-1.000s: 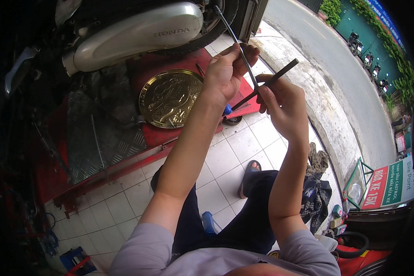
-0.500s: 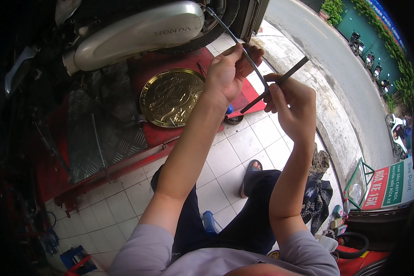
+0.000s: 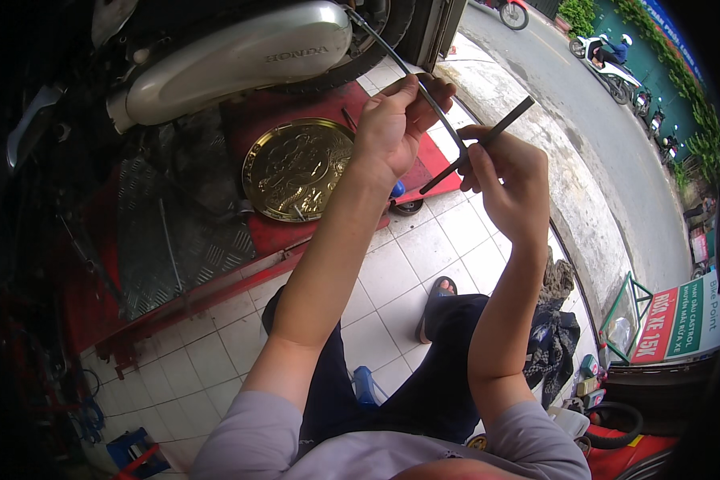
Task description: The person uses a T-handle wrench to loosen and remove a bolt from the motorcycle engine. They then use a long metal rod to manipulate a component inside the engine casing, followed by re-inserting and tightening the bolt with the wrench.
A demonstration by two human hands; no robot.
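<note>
- As a long T-handled tool point(image 3: 390, 51) slants up to the back end of a motorbike's silver side cover point(image 3: 240, 68), a person steadies it at 2 points, working over a white tiled floor point(image 3: 392, 264).
- The left hand point(image 3: 396, 120) lightly pinches the shaft between thumb and forefinger, its other fingers loosely curled.
- The right hand point(image 3: 508, 180) pinches the crossbar point(image 3: 507, 122) close to where it meets the shaft, leaving both bar ends free.
- The tool's far end sits high in the view, beside the dark tyre point(image 3: 360, 70); whether it is seated on a fastener cannot be told at this size.
- Below, a round brass-coloured tray point(image 3: 288, 164) rests on a red platform point(image 3: 264, 238), a small metal piece point(image 3: 298, 213) near its lower edge.
- The step appears to be turning the tool. Done well, it would call for the left hand as a loose guide, letting the shaft spin while holding it in line.
- For speed, the right hand would do best twirling near the junction; for force, a grip farther out on the bar should serve better.
- A tilted shaft could slip off its seat, so light, straight pressure toward the bike seems wise.
</note>
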